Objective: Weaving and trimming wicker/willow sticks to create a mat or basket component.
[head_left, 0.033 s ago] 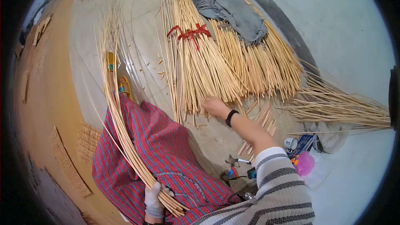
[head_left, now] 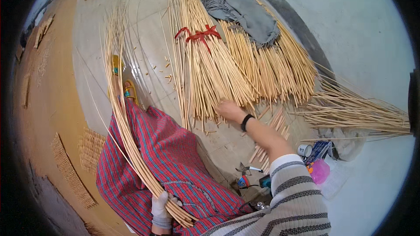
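Observation:
My left hand [head_left: 161, 204], in a pale glove, is closed round the thick ends of a bundle of long thin canes [head_left: 131, 148]. The bundle lies over the red striped cloth [head_left: 175, 157] on my lap, its thin tips reaching past my feet. My bare right hand [head_left: 229, 111], with a black wristband, is at the cut ends of a larger cane bundle [head_left: 210, 74] on the floor. Its fingers are curled in, and what they pinch, if anything, is hidden. A red ribbon [head_left: 202, 36] is tied round that larger bundle.
More canes [head_left: 273, 70] lie alongside under a grey fringed cloth [head_left: 245, 8]. Another cane bundle [head_left: 354, 109] lies at the right. Short sticks [head_left: 273, 135], pruning shears [head_left: 243, 169], a white mug [head_left: 305, 150] and a pink bag [head_left: 320, 171] are near my right arm. Woven pieces [head_left: 72, 170] lie left.
My right hand has shifted slightly to the right along the cane ends. My left hand and its bundle have stayed in place.

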The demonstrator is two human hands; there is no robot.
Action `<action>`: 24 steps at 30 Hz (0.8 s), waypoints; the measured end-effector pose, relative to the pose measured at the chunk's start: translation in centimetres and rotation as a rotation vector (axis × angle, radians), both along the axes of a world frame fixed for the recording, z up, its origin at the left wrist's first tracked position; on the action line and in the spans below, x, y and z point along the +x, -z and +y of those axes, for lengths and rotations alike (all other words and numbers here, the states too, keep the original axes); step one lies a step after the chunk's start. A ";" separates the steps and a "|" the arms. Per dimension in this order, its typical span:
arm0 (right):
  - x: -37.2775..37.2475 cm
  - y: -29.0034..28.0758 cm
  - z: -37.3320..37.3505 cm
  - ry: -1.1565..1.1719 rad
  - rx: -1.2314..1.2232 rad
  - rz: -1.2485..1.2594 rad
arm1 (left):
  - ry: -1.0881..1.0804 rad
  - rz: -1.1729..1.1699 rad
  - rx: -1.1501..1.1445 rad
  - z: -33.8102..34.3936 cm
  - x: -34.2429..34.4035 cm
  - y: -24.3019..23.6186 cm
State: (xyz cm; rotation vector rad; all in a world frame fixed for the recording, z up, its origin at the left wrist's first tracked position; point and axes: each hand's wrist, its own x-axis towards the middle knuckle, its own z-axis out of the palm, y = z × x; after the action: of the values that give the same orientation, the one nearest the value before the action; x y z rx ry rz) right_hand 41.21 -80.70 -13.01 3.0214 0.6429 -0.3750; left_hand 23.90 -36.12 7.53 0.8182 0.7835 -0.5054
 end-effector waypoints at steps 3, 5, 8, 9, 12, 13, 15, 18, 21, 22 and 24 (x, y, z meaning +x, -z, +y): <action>-1.0 -3.3 -5.4 0.156 0.045 0.066 | -0.011 0.008 -0.029 0.1 0.0 0.1; -1.9 -4.3 -6.7 0.172 0.111 -0.098 | -0.020 0.015 -0.024 0.1 -0.1 0.2; -2.8 -3.6 -5.4 0.216 0.255 -0.210 | -0.061 0.026 -0.047 0.0 -0.1 0.5; -2.7 -3.1 -4.6 0.324 0.288 -0.139 | -0.041 0.015 -0.038 0.0 -0.1 0.5; -2.4 -1.7 -2.1 0.532 0.210 -0.118 | -0.025 0.001 -0.018 0.2 0.0 0.4; -2.2 -1.3 -1.3 0.583 0.200 -0.148 | -0.017 0.003 0.001 0.2 0.0 0.5; -1.9 -0.8 -0.1 0.624 0.148 -0.128 | -0.013 0.024 -0.003 0.3 0.0 0.6; -1.6 -0.2 1.1 0.666 0.027 -0.188 | -0.034 0.007 -0.032 0.4 -0.2 0.7; -1.4 0.2 1.3 0.678 -0.020 -0.186 | -0.040 0.018 -0.050 0.5 -0.2 0.7; -1.4 0.4 1.2 0.672 -0.062 -0.174 | -0.033 0.026 -0.030 0.5 -0.2 0.6; -1.5 0.5 0.5 0.663 -0.103 -0.159 | -0.040 0.024 -0.052 0.6 -0.2 0.6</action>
State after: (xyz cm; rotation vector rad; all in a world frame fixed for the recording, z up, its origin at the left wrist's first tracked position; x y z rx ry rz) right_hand 39.67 -80.16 -13.55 3.0317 -0.3926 -0.1627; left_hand 23.67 -35.55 6.97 0.7484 0.8036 -0.4990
